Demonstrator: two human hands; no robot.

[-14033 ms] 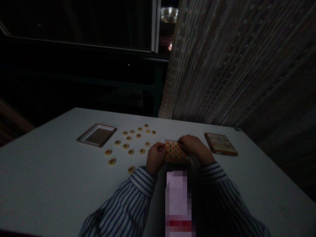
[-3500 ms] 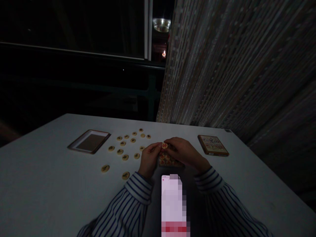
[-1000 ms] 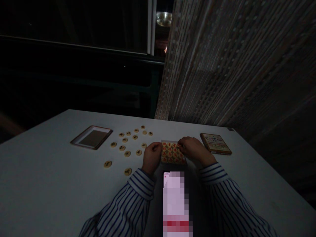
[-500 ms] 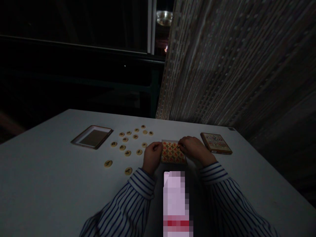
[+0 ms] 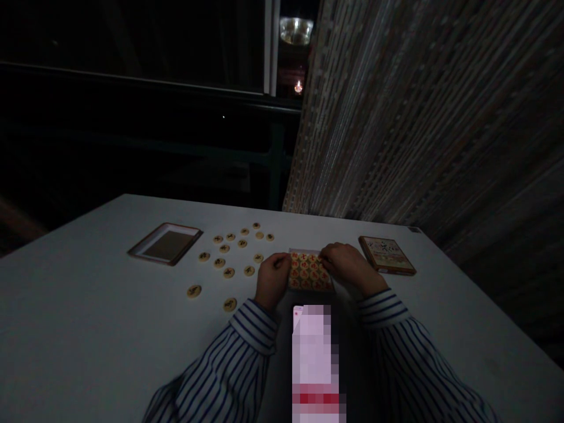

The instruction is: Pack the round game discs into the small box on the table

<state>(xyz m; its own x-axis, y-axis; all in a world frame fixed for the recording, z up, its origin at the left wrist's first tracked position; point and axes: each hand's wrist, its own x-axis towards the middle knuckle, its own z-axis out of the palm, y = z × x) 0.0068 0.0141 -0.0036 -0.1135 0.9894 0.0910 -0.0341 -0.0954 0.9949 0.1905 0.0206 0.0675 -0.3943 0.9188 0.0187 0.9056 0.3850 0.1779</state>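
Note:
A small shallow tray (image 5: 311, 288) lies in front of me with rows of round Chinese chess pieces (image 5: 304, 275) in it, red characters facing up. My left hand (image 5: 272, 279) is curled closed at the tray's left edge, thumb and fingers by the upper left corner. At the upper right corner, my right hand (image 5: 348, 265) is also closed, its fingertips bent down over the rim and hiding the corner piece. Left of the tray, several loose Chinese chess pieces with dark characters (image 5: 228, 272) are scattered on the white table (image 5: 110, 329); one at the back looks blank.
An open, shallow box half (image 5: 145, 257) lies at the left. On the right sits a flat box part (image 5: 388, 255) with a printed picture. A lit phone (image 5: 312, 346), partly pixelated, is close to me. Behind the table hangs a string curtain (image 5: 374, 106).
The view has shifted very slightly. Both hands stay at the tray's corners, and the right fingertips have moved a little. The loose pieces lie as before.

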